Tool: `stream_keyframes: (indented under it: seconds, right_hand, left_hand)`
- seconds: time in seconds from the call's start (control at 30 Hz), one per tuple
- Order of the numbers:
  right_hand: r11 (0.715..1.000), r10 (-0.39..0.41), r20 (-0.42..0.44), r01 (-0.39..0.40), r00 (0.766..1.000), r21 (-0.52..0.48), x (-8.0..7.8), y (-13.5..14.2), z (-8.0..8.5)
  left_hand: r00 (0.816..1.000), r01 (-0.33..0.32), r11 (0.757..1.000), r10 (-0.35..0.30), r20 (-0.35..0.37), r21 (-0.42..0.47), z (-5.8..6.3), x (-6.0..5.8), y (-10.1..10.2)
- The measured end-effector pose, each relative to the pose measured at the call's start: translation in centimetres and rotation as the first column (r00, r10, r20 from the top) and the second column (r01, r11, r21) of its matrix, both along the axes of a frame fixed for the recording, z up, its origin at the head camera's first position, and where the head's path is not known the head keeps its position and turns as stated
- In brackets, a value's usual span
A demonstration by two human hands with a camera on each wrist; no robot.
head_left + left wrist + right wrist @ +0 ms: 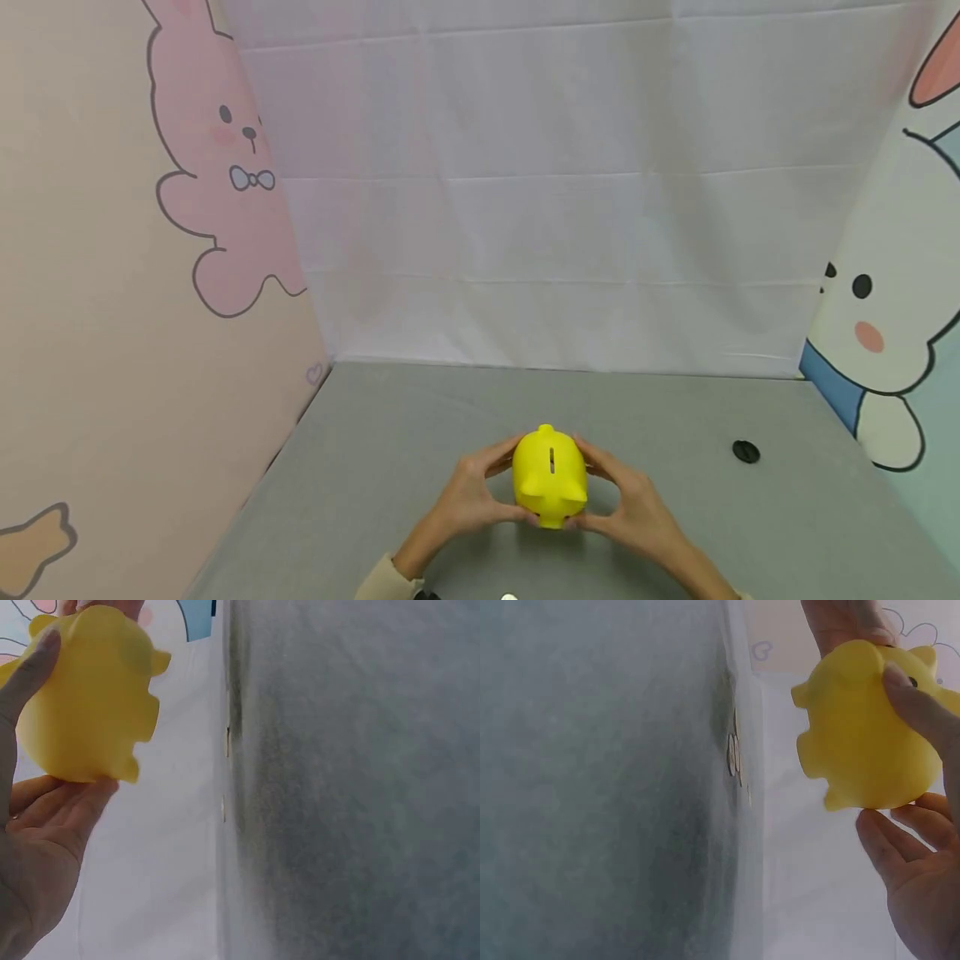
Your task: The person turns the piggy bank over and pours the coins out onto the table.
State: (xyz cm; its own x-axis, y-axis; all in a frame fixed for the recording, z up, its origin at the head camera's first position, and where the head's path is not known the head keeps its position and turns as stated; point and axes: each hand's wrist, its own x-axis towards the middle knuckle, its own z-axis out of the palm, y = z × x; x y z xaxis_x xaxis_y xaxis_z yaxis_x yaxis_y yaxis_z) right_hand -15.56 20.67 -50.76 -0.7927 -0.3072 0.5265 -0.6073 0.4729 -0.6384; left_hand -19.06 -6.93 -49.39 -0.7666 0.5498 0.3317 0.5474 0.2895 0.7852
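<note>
Both hands hold a yellow piggy bank [550, 475] above the grey table, slot upward and snout toward the person. The left hand [468, 500] grips its left side, thumb near the snout and fingers round the far end. On the right side, the right hand [637, 512] grips it the same way. In the left wrist view the stubby feet of the piggy bank [90, 697] point toward the table, with a gap between. Thin coins [733, 754] lie on the table in the right wrist view; in the head view they are hidden.
A black round plug-like disc [746, 452] lies on the grey tabletop [420, 408] to the right. A small pale round thing [509, 597] shows at the bottom edge. A white cloth [547, 208] hangs behind the table, with cartoon-printed walls on both sides.
</note>
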Motion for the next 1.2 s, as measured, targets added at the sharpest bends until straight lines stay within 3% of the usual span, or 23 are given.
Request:
stream_keyframes:
  seconds: [0.1, 0.23, 0.4, 0.53, 0.7, 0.8, 0.87, 0.93, 1.07, 1.13, 1.2]
  right_hand:
    - [0.999, -0.002, 0.134, 0.007, 0.991, -0.038, 0.2, -0.1, 0.3]
    - [0.996, -0.034, 0.342, 0.059, 0.939, -0.065, 0.3, -0.4, 0.9]
    - [0.987, -0.055, 0.552, 0.127, 0.832, -0.094, 0.1, -0.9, 1.4]
    - [0.979, -0.025, 0.613, 0.144, 0.790, -0.146, -0.2, -0.9, 1.4]
    - [0.979, -0.019, 0.602, 0.138, 0.798, -0.153, -0.4, -0.8, 1.4]
    - [0.980, 0.002, 0.597, 0.118, 0.802, -0.161, -0.5, -0.7, 1.5]
    - [0.984, 0.007, 0.578, 0.099, 0.816, -0.151, -0.5, -0.6, 1.4]
    - [0.988, 0.016, 0.541, 0.071, 0.841, -0.140, -0.4, -0.4, 1.2]
    - [0.996, 0.034, 0.384, 0.000, 0.923, -0.089, -0.1, 0.0, 0.6]
    - [0.998, 0.040, 0.244, -0.026, 0.969, -0.061, -0.1, 0.1, 0.3]
    - [0.999, 0.037, 0.067, -0.036, 0.997, -0.021, 0.0, 0.1, 0.1]
  left_hand:
    - [0.998, -0.040, 0.998, 0.042, 0.048, -0.043, 0.2, 0.0, 0.1]
    - [0.980, -0.092, 0.992, 0.106, 0.167, -0.085, 0.4, 0.0, 0.5]
    - [0.917, -0.178, 0.979, 0.201, 0.344, -0.097, 0.5, -0.1, 1.5]
    - [0.874, -0.230, 0.967, 0.256, 0.412, -0.113, 1.0, 0.0, 2.0]
    - [0.866, -0.229, 0.967, 0.253, 0.431, -0.108, 1.4, -0.1, 2.1]
    - [0.872, -0.194, 0.978, 0.210, 0.443, -0.083, 1.3, -0.3, 1.9]
    - [0.886, -0.164, 0.984, 0.179, 0.428, -0.073, 1.1, -0.4, 1.6]
    - [0.903, -0.114, 0.992, 0.123, 0.412, -0.045, 0.9, -0.5, 1.2]
    - [0.947, -0.022, 1.000, 0.026, 0.321, -0.016, 0.6, -0.4, 0.4]
    - [0.969, 0.013, 1.000, -0.015, 0.246, 0.012, 0.4, -0.3, 0.2]
    - [0.993, 0.033, 0.999, -0.037, 0.110, 0.032, 0.2, -0.2, 0.1]
